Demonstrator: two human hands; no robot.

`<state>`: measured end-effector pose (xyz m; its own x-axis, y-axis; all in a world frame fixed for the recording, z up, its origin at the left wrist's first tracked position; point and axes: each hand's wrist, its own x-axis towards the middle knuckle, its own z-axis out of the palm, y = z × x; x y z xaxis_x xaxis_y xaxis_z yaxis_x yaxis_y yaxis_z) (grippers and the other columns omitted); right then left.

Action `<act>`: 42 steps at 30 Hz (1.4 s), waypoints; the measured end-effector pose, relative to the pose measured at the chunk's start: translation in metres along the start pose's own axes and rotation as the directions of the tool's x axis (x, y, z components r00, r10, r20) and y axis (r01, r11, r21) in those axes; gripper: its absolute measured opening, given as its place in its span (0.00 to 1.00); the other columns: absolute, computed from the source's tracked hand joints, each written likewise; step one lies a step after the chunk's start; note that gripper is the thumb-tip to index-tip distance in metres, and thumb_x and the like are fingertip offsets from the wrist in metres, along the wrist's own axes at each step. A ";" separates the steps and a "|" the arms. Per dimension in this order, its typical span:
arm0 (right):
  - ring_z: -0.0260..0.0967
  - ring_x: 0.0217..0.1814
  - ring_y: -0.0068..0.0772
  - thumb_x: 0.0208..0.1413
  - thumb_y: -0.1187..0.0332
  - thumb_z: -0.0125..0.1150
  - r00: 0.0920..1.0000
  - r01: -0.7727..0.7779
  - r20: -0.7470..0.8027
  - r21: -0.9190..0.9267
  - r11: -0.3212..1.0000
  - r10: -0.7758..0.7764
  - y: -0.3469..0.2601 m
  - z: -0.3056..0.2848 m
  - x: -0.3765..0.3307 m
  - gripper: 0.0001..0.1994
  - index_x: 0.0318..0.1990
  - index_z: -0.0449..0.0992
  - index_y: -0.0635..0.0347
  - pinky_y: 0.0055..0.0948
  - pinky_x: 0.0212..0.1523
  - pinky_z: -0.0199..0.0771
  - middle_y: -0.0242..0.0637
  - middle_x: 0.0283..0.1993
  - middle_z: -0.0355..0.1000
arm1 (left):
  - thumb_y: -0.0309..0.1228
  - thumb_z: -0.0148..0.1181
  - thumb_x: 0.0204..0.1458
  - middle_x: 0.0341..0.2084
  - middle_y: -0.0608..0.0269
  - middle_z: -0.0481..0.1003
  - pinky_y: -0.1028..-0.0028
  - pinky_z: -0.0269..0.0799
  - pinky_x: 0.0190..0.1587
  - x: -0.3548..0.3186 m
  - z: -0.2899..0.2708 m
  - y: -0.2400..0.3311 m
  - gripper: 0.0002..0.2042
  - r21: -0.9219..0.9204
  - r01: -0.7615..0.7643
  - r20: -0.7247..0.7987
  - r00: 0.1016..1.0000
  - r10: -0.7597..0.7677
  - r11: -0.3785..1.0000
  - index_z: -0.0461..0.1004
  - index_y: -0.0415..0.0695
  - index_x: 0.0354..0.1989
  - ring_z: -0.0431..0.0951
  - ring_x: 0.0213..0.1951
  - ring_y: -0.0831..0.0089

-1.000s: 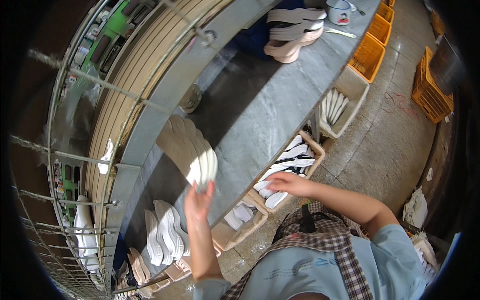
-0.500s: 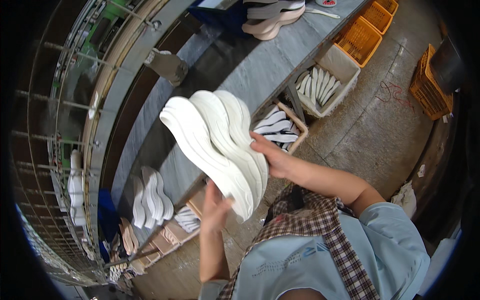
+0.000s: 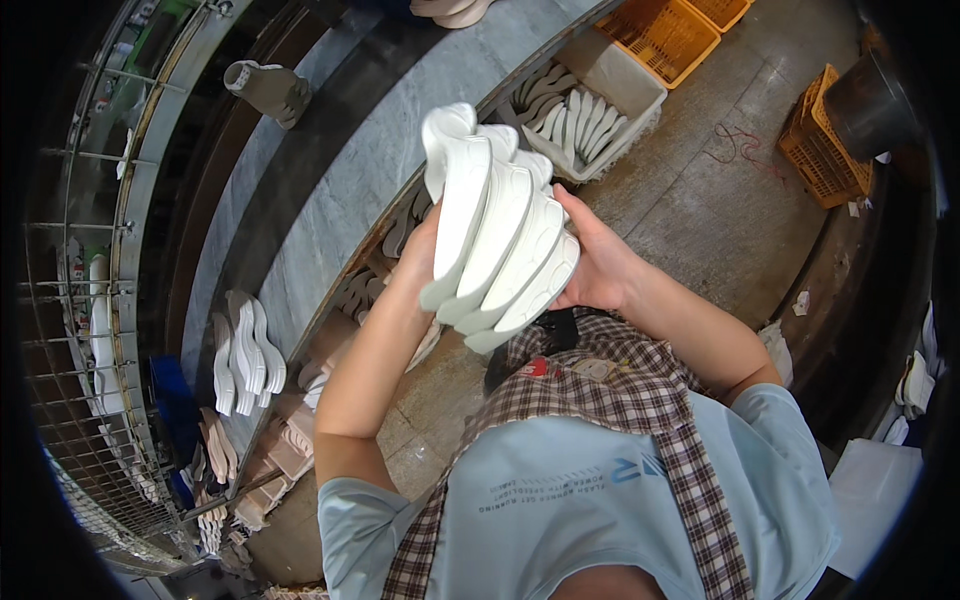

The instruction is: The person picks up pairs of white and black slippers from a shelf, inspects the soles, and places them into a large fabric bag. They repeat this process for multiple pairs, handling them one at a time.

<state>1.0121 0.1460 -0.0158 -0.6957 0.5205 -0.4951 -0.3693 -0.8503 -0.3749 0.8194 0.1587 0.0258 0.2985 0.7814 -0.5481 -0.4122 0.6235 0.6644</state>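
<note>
Clearly, the stack of white shoe soles [image 3: 503, 225] is up in the air near the middle of the view, a little toward 12 o'clock and in front of the checked apron [image 3: 590, 385], clasped by both hands: the left grip [image 3: 420, 255] bears on its 8 o'clock side, fingers mostly hidden behind, and the right grip [image 3: 598, 262] closes on it at 3 to 4 o'clock, thumb along the edge. The soles look like moulded foam, so they should be light for their bulk, springy rather than rigid, and hard to break, though a fingernail could dent a rim. Their smooth faces overlap in a loose fan and could slide over one another; squeezing the whole stack from 9 and 3 o'clock, palms flat against the outer soles, seems safer than pinching one curved tip. The grey table [image 3: 335, 165] passes behind at 10 o'clock, other white soles [image 3: 247, 355] lie on it toward 8, and a pale bin [image 3: 640, 118] holding more sits toward 2.
</note>
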 end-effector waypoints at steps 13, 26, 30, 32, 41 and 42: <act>0.60 0.38 0.25 0.50 0.28 0.35 0.980 -0.154 -0.109 0.099 0.983 0.164 0.010 -0.025 -0.011 0.33 0.47 0.70 0.42 0.35 0.37 0.61 0.28 0.39 0.69 | 0.39 0.49 0.59 0.43 0.55 0.75 0.67 0.77 0.42 0.035 -0.020 -0.035 0.18 -0.118 0.206 0.151 0.971 -0.188 0.971 0.70 0.40 0.50 0.78 0.41 0.66; 0.49 0.67 0.48 0.53 0.48 0.56 0.886 0.436 -0.055 -0.242 0.867 -0.461 0.009 0.001 -0.015 0.46 0.63 0.37 0.75 0.48 0.64 0.51 0.60 0.63 0.48 | 0.38 0.45 0.59 0.49 0.45 0.71 0.65 0.76 0.46 0.013 -0.016 -0.019 0.23 -0.006 -0.098 0.187 0.978 0.097 0.995 0.63 0.31 0.56 0.76 0.46 0.61; 0.52 0.65 0.43 0.54 0.54 0.58 0.752 0.635 0.115 -0.386 0.669 -0.649 0.001 0.013 -0.022 0.41 0.62 0.43 0.75 0.34 0.61 0.57 0.56 0.62 0.52 | 0.38 0.46 0.59 0.48 0.45 0.71 0.65 0.76 0.46 0.021 -0.023 -0.008 0.23 -0.120 -0.189 0.249 0.945 0.214 0.975 0.63 0.31 0.56 0.76 0.46 0.61; 0.53 0.64 0.41 0.54 0.54 0.59 0.700 0.682 0.199 -0.472 0.559 -0.686 -0.002 0.015 -0.024 0.40 0.61 0.46 0.76 0.34 0.61 0.58 0.55 0.60 0.54 | 0.38 0.46 0.59 0.48 0.45 0.71 0.65 0.76 0.47 0.023 -0.025 -0.005 0.23 -0.157 -0.212 0.256 0.934 0.247 0.965 0.63 0.31 0.56 0.76 0.46 0.60; 0.49 0.64 0.48 0.49 0.54 0.64 0.563 0.768 0.285 -0.526 0.365 -0.775 0.000 0.009 -0.011 0.42 0.61 0.49 0.74 0.42 0.64 0.47 0.55 0.59 0.53 | 0.38 0.46 0.59 0.48 0.45 0.71 0.64 0.76 0.47 0.021 -0.025 0.000 0.23 -0.187 -0.250 0.247 0.924 0.292 0.950 0.63 0.31 0.56 0.76 0.46 0.60; 0.49 0.64 0.48 0.48 0.55 0.65 0.553 0.771 0.289 -0.534 0.348 -0.781 0.000 0.008 -0.011 0.42 0.61 0.49 0.74 0.42 0.64 0.47 0.56 0.59 0.53 | 0.38 0.46 0.59 0.48 0.45 0.71 0.64 0.76 0.47 0.022 -0.025 0.001 0.23 -0.187 -0.254 0.245 0.924 0.295 0.949 0.63 0.31 0.56 0.76 0.46 0.60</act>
<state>1.0146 0.1394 -0.0043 -0.2745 0.9296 0.2458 -0.3359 0.1468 -0.9304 0.8042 0.1756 0.0014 0.3649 0.9124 -0.1857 -0.6277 0.3884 0.6747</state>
